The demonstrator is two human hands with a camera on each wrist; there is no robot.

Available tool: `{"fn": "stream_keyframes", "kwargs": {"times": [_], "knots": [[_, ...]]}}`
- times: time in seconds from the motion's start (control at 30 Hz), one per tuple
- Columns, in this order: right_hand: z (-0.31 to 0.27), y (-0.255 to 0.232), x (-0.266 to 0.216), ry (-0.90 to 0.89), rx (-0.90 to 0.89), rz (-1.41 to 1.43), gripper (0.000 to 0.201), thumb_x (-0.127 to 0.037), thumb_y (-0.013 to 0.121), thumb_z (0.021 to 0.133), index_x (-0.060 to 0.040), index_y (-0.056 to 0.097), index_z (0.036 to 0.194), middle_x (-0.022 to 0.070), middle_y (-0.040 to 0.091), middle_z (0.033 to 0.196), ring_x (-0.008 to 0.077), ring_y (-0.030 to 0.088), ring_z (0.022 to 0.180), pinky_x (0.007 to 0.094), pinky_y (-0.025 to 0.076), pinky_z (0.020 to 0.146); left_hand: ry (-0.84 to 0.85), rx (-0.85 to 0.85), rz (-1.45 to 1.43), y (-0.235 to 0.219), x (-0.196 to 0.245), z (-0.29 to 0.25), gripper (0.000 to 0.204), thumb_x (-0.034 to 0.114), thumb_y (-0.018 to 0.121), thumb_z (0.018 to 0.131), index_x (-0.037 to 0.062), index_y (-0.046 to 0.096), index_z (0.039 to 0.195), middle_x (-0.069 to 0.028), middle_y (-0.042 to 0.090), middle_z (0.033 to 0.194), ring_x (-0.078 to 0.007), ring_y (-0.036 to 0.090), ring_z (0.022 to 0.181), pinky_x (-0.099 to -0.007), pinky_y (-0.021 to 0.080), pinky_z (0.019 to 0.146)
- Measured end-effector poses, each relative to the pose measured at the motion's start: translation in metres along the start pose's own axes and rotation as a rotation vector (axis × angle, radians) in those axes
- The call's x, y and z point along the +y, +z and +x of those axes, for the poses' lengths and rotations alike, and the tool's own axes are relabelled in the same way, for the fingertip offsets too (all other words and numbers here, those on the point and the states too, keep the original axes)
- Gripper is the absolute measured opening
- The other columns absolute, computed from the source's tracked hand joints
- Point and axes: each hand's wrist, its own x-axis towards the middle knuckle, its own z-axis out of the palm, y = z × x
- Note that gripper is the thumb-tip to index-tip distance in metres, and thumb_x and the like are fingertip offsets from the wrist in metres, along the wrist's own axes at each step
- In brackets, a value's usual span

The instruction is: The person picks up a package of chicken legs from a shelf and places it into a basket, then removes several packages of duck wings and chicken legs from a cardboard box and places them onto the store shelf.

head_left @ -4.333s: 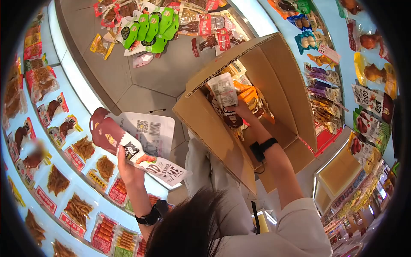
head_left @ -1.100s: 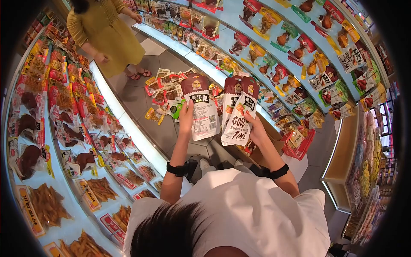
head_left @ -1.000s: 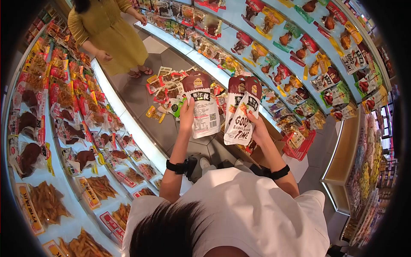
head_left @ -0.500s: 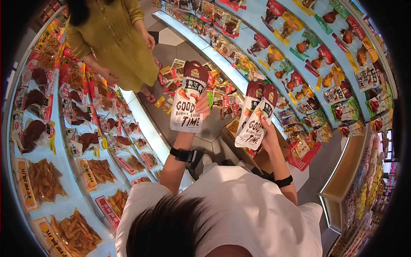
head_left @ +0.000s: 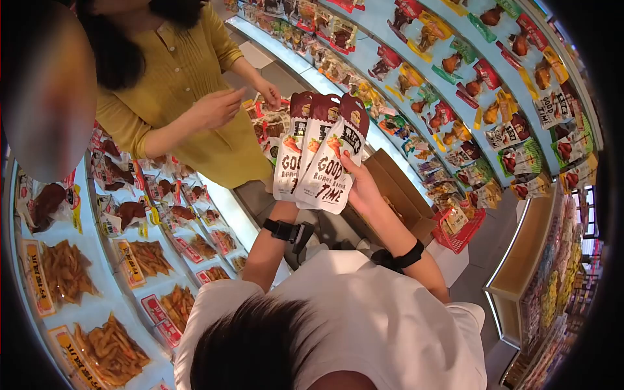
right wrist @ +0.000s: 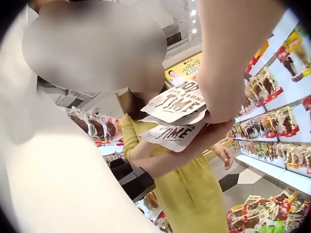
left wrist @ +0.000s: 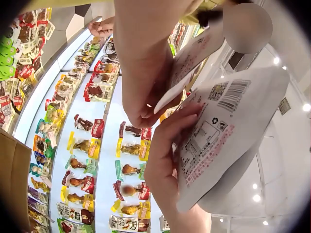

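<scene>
Three maroon-and-white "GOOD TIME" snack pouches (head_left: 318, 159) are held up as a fan in front of me. My right hand (head_left: 359, 184) grips their lower right edge, thumb on the front. My left hand (left wrist: 148, 109) is mostly hidden behind the pouches in the head view. In the left wrist view it pinches the edge of one pouch (left wrist: 194, 56), beside the printed back of another (left wrist: 228, 126). The right wrist view shows my right hand (right wrist: 221, 104) closed round the stacked pouches (right wrist: 175, 114).
A person in a yellow dress (head_left: 195, 117) stands close ahead on the left, both hands raised near the pouches. Snack shelves (head_left: 97, 260) curve along the left and another wall of shelves (head_left: 487, 97) along the right. An open cardboard box (head_left: 396, 192) and a red basket (head_left: 465, 224) sit on the floor.
My hands came together, and the single pouch from my left hand joined the two in my right as one fan. The person in yellow has come much closer.
</scene>
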Motion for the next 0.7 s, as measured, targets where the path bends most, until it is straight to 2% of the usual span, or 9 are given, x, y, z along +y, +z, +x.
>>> {"fn": "stream_keyframes", "kwargs": {"times": [0.27,0.43,0.57,0.7], "knots": [[-0.018,0.002,0.007,-0.061,0.023,-0.074,0.042,-0.015,0.061,0.081,-0.0051,0.043,0.118,0.0044,0.052,0.113,0.0156,0.052,0.102,0.0325,0.043,0.089,0.062,0.155,0.097,-0.003,-0.014,-0.009,0.019,0.019,0.049,0.082,0.0035,0.042,0.091,-0.0063,0.048,0.076,-0.0166,0.045,0.072,-0.0265,0.037,0.069],[-0.04,-0.007,-0.003,-0.037,0.041,-0.065,0.038,-0.013,0.061,0.081,-0.0041,0.045,0.114,0.0052,0.054,0.109,0.0159,0.054,0.099,0.0326,0.044,0.088,0.071,0.475,0.348,-0.011,-0.033,-0.03,0.021,0.018,0.049,0.082,0.0033,0.042,0.095,-0.0076,0.048,0.08,-0.0179,0.046,0.075,-0.0275,0.037,0.071],[-0.069,-0.045,-0.014,-0.009,-0.014,0.048,0.039,-0.011,0.059,0.082,-0.0036,0.044,0.117,0.0065,0.053,0.112,0.0178,0.053,0.102,0.0342,0.044,0.089,-0.025,0.705,0.561,-0.019,-0.061,-0.052,0.023,0.017,0.05,0.082,0.0032,0.041,0.098,-0.0086,0.049,0.083,-0.0191,0.047,0.077,-0.0283,0.038,0.073],[-0.11,-0.098,-0.024,-0.01,0.057,0.066,0.043,-0.007,0.059,0.081,-0.0039,0.044,0.12,0.0073,0.054,0.113,0.0198,0.053,0.104,0.0359,0.043,0.092,-0.18,0.796,0.69,-0.027,-0.104,-0.062,0.025,0.016,0.05,0.082,0.0031,0.041,0.101,-0.0096,0.05,0.086,-0.0202,0.048,0.08,-0.0291,0.038,0.075]]}}
